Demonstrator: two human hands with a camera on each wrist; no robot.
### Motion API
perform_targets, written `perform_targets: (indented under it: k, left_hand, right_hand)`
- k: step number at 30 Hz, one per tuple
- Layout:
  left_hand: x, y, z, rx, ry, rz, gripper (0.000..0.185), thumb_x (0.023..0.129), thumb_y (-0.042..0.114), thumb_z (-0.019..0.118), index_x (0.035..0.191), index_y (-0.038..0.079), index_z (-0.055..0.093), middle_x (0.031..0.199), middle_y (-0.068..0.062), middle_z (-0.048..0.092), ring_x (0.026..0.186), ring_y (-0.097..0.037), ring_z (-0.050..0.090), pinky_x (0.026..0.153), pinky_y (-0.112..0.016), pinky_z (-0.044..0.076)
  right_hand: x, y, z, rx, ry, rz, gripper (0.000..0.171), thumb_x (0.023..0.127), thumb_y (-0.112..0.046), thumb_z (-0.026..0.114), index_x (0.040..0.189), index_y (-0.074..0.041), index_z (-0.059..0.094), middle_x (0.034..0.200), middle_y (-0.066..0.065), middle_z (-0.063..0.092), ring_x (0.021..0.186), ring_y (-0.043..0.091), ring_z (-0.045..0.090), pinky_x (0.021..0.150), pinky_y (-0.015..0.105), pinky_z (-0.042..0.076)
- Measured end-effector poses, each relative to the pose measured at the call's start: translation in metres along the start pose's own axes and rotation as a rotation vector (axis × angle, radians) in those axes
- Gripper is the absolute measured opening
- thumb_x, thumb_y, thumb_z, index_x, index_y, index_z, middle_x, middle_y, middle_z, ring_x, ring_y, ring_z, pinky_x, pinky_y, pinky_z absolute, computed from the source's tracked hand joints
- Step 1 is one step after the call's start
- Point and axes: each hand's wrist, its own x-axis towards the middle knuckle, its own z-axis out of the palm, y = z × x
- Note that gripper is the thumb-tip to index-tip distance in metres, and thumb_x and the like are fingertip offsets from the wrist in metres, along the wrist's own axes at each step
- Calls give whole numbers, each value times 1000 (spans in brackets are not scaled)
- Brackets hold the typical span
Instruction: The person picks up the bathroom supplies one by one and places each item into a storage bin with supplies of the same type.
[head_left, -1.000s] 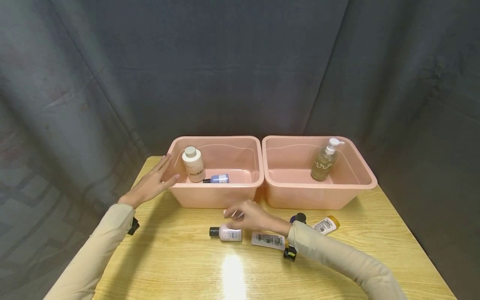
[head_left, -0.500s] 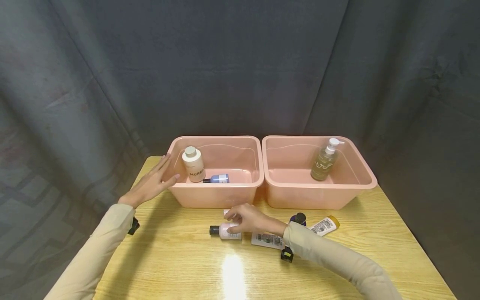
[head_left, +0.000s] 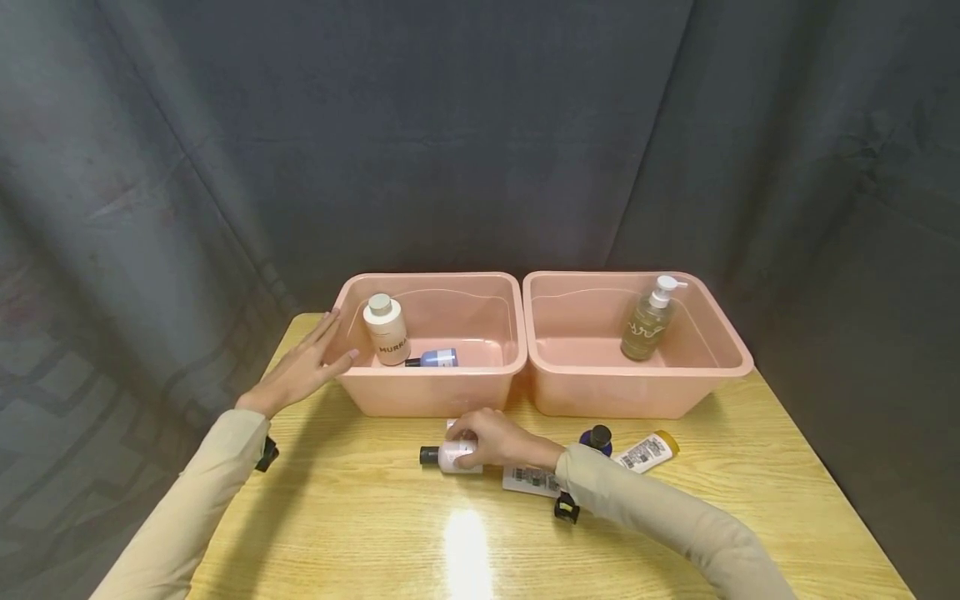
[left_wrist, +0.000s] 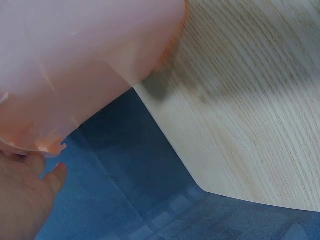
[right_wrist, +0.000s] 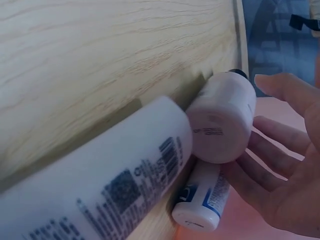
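Observation:
My right hand (head_left: 480, 439) lies over a small pale pink bottle (head_left: 448, 457) with a black cap, which lies on its side on the wooden table (head_left: 360, 533). In the right wrist view the fingers (right_wrist: 272, 160) curl along the pink bottle (right_wrist: 220, 120), with the thumb close above it. My left hand (head_left: 315, 354) rests flat, fingers straight, against the left wall of the left pink bin (head_left: 431, 371); in the left wrist view that hand (left_wrist: 25, 195) touches the bin (left_wrist: 75, 65) at its rim.
The left bin holds a white bottle (head_left: 386, 332) and a lying blue bottle (head_left: 437, 358). The right bin (head_left: 637, 368) holds a pump bottle (head_left: 649, 321). Near my right wrist lie a white barcode tube (head_left: 528, 480), a dark blue bottle (head_left: 597, 437) and a yellow-capped tube (head_left: 647, 451).
My right hand has dropped and slid left onto the pink bottle, its fingers closing round it. The left hand has stayed against the bin.

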Motion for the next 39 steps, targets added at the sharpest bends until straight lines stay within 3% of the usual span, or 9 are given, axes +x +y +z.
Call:
perform_targets:
  k: [11, 16, 23, 39]
  left_hand:
    - [0, 1, 0, -4, 1, -6, 86, 99, 57, 47, 160, 10, 9, 166, -6, -1, 149, -38, 7, 111, -65, 20]
    - [0, 1, 0, -8, 5, -13, 83, 100, 50, 51, 160, 10, 9, 166, -7, 0, 149, -38, 7, 111, -65, 20]
    - [-1, 2, -1, -5, -9, -17, 87, 98, 60, 46, 160, 12, 7, 166, -7, -1, 150, -36, 5, 111, -66, 19]
    - [-1, 1, -1, -4, -12, -15, 86, 99, 56, 48, 160, 11, 7, 166, -5, -3, 149, -38, 6, 111, -67, 20]
  right_hand:
    - [8, 0, 7, -109, 4, 19, 43, 72, -24, 89, 111, -15, 74, 107, -5, 71, 94, 7, 61, 82, 25, 48]
    - [8, -2, 11, -163, 4, -11, 46, 70, -22, 90, 112, -13, 73, 107, -3, 71, 93, 10, 61, 79, 25, 48]
    - [9, -2, 16, -218, -10, -30, 52, 69, -24, 90, 116, -12, 71, 105, -2, 71, 86, 9, 58, 74, 22, 46]
    - [8, -10, 14, -176, 18, -3, 49, 70, -22, 88, 114, -10, 70, 100, -1, 68, 78, 8, 54, 66, 20, 44]
